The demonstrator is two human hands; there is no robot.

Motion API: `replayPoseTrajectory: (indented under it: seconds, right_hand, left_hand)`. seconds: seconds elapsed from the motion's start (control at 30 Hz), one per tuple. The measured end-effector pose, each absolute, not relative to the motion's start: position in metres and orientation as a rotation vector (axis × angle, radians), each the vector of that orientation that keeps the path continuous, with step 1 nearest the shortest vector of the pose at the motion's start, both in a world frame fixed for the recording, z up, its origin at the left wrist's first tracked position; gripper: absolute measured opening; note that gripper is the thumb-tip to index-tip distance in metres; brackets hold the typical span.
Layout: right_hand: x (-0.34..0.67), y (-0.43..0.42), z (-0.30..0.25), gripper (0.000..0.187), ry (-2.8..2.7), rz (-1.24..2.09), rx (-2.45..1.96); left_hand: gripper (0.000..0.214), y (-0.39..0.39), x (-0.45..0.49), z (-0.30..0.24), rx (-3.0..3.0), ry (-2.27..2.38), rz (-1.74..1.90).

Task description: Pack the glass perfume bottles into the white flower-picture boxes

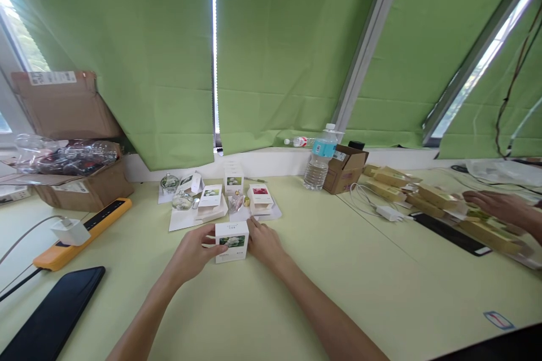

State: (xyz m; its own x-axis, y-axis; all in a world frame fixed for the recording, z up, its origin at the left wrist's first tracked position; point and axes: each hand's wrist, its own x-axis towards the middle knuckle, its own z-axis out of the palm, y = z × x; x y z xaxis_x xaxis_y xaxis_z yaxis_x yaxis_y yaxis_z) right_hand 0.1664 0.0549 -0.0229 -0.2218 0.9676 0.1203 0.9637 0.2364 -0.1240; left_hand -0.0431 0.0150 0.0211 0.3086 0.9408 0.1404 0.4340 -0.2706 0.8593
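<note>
A small white box (231,252) with a picture of white flowers on green leaves stands upright on the pale green table. My left hand (195,252) grips its left side, the thumb laid across the front. Against the right edge lies my right hand (266,241), its fingertips partly hidden behind the box. Just beyond are similar cartons: one with a white-flower picture (211,196), another with a red-flower picture (260,196), and a further white one (234,181) at the back. Clear glass bottles (183,201) sit among them on white card.
An orange power strip (84,234), a black phone (55,313) and a carton of plastic-wrapped items (80,189) are at left. Back right stand a water bottle (320,158) and a brown box (345,169). Another person's hand (502,206) is over yellowish boxes (436,196) at far right.
</note>
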Motion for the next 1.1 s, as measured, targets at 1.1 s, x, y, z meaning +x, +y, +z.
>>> replayPoseTrajectory:
  seconds: [1.1]
  right_hand:
    - [0.204, 0.036, 0.007, 0.035, -2.223, 0.085, -2.014]
  left_hand:
    - [0.041, 0.032, -0.054, 0.051, 1.668, 1.322, 1.208]
